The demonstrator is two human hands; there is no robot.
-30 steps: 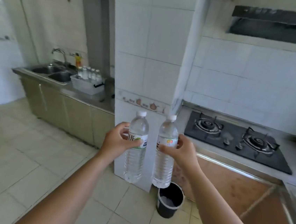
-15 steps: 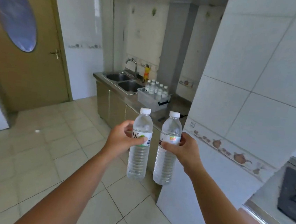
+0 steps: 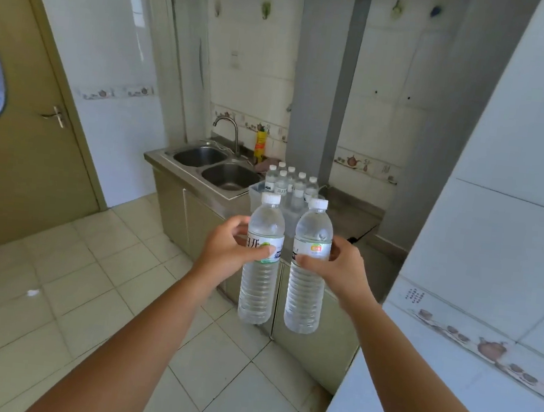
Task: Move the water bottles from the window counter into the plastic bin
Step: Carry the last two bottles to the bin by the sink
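Kitchen, mid-carry: left hand (image 3: 229, 250) grips one upright water bottle (image 3: 262, 262) at its label, right hand (image 3: 338, 266) another (image 3: 309, 267). Plastic bin (image 3: 254, 191), w/ bottles already in, waits ahead beside sink (image 3: 212, 166). Full, prob. heavyish; thin walls flex, so label band's the firmest hold.

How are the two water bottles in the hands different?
The left hand's bottle has dark characters and a green mark on its label; the right hand's bottle has an orange-and-yellow patch. The left one is held slightly higher. Both are clear, upright, white-capped and full-looking.
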